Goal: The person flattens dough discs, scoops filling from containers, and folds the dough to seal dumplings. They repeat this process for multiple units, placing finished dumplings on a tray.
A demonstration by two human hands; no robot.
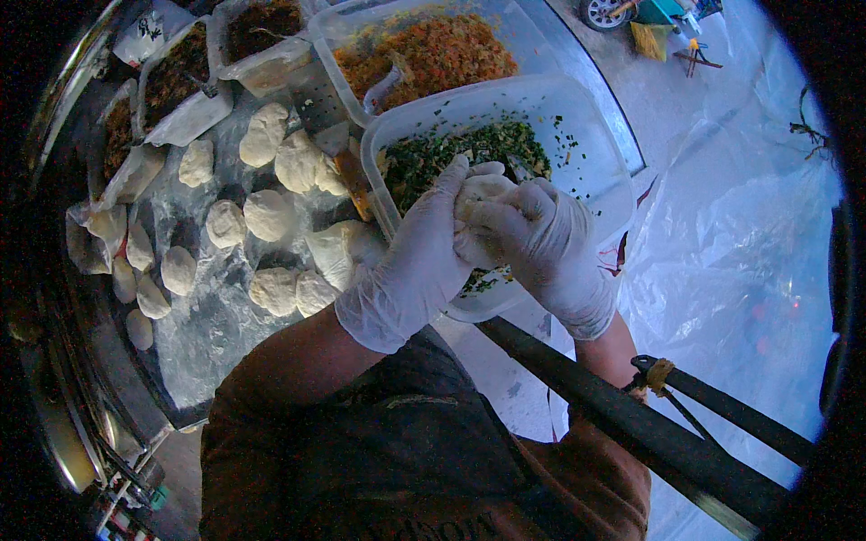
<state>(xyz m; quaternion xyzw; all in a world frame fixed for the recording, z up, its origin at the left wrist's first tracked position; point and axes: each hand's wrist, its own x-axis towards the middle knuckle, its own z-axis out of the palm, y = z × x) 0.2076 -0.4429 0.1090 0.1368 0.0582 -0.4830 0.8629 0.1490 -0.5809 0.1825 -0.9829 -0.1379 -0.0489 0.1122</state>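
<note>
My gloved left hand [416, 264] cups a pale piece of dough [482, 193] from the left. On its other side, the bent fingers of my gloved right hand [558, 253] press against the same dough. Both hands are over the near part of a translucent plastic tub [595, 128] of chopped green filling [467, 145]. Part of a metal utensil [519, 169] shows in the filling behind my right hand. My fingers hide most of the dough, so I cannot tell whether it holds filling.
Several dough pieces [269, 215] lie on the floured worktop [203, 358] at left. A tub of orange-brown filling [433, 57] adjoins the green one. Dark fillings [177, 67] fill containers at far left. Black bars [609, 419] cross at lower right, near plastic sheeting [717, 270].
</note>
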